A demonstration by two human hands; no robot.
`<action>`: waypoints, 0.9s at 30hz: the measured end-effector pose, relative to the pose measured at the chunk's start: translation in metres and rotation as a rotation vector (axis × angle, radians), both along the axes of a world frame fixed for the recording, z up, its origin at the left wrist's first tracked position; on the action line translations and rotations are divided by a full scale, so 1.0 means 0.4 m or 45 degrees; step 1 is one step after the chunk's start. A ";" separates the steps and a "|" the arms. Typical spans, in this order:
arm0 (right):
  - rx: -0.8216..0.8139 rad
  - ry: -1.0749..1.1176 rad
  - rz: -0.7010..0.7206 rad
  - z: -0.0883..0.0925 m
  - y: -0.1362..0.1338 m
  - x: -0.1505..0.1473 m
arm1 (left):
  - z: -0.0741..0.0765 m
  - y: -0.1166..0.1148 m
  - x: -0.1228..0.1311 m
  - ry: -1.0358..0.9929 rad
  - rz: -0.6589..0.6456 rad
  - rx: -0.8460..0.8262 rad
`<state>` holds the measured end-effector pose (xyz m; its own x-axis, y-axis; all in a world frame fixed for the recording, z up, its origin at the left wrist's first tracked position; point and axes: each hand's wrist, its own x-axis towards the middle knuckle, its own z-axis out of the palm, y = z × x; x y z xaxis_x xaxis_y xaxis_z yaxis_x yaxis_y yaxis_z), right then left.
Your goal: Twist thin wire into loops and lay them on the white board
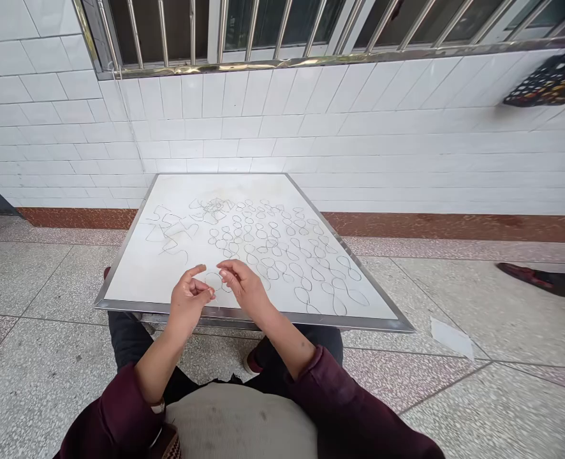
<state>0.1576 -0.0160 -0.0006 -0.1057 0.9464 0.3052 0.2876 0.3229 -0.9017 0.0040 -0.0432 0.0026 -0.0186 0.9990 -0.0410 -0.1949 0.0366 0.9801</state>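
Note:
My left hand (190, 294) is closed in a pinch on a thin wire (212, 275) just above the near edge of the white table (244, 185). The wire curves in a loop up towards my right hand (245, 288), whose thumb and fingertips close on its other side. Across the middle and right of the tabletop lie many wires twisted into figure-eight shapes (273, 242). Loose, bent wire pieces (170, 231) are scattered at the left. Behind them sits a tangled heap of wire (215, 206).
The table has a raised metal rim (359, 261) and stands close to a white tiled wall (244, 146) under a barred window. A patterned bag (545, 83) hangs at the right. White paper (451, 338) lies on the floor, with another person's shoe (519, 275) beyond.

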 end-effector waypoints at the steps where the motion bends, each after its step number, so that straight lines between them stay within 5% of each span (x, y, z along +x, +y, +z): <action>1: -0.056 0.043 0.005 -0.002 -0.005 0.000 | 0.002 0.001 -0.002 -0.074 0.025 -0.042; 8: -0.216 0.077 0.147 -0.025 -0.069 -0.022 | 0.003 -0.006 -0.005 -0.307 0.137 -0.091; 17: 0.177 -0.323 -0.044 -0.036 -0.087 -0.027 | -0.012 -0.007 -0.003 -0.135 0.053 -0.061; 27: 0.201 -0.383 -0.074 -0.064 -0.084 -0.030 | -0.020 -0.012 0.003 -0.119 0.044 -0.056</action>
<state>0.1455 -0.0496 -0.0262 -0.1608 0.8971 0.4115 0.5551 0.4269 -0.7139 0.0054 -0.0478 -0.0052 -0.0471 0.9950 -0.0880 -0.2871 0.0708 0.9553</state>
